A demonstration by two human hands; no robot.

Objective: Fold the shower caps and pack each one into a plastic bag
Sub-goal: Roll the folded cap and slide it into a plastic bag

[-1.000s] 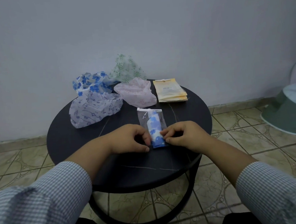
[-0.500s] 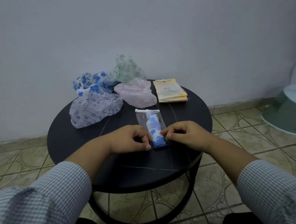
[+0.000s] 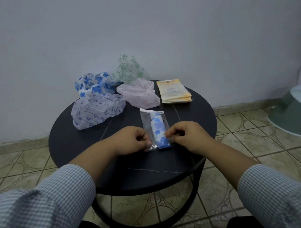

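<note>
A rolled blue-flowered shower cap (image 3: 158,131) lies inside a clear plastic bag (image 3: 145,119) on the round black table (image 3: 76,140). My left hand (image 3: 132,141) pinches the bag's near left edge, and my right hand (image 3: 185,136) pinches its near right edge. The cap's blue end sticks out at the bag's near opening. Loose caps lie at the back: a blue-flowered one (image 3: 93,85), a purple music-note one (image 3: 97,111), a green one (image 3: 129,70) and a pink one (image 3: 139,93). A stack of yellowish plastic bags (image 3: 174,90) sits at the back right.
A pale wall stands right behind the table. An upturned green tub (image 3: 295,110) rests on the tiled floor to the right. The table's near half in front of my hands is bare dark surface (image 3: 141,169).
Both hands have drawn slightly apart at the bag's near end, and the bagged cap has shifted a little. The loose caps and the bag stack lie as before.
</note>
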